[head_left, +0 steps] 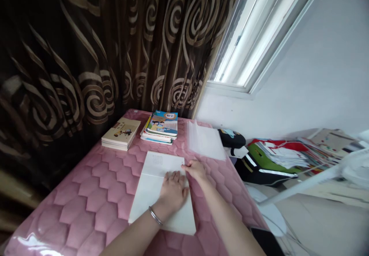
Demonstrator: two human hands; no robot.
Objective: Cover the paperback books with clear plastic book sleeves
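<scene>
Two hands on a pale book (148, 198) lying on a pink quilted pad (95, 194)

Left hand (172, 192) rests open and flat on it; right hand (196, 170) touches its top edge, grip unclear. A clear plastic sleeve (206, 140) and stacked textbooks (160, 127) lie beyond.

Daylight comes from the white-framed window (253, 37) at upper right. The dark brown swirl-patterned curtain (57, 67) at left is dim, glare marks the glossy pink quilted cover (31, 244) at lower left, and the frame edges bow.

Stacked schoolbooks (161, 127) beside a swirl-patterned curtain (57, 56)
</scene>
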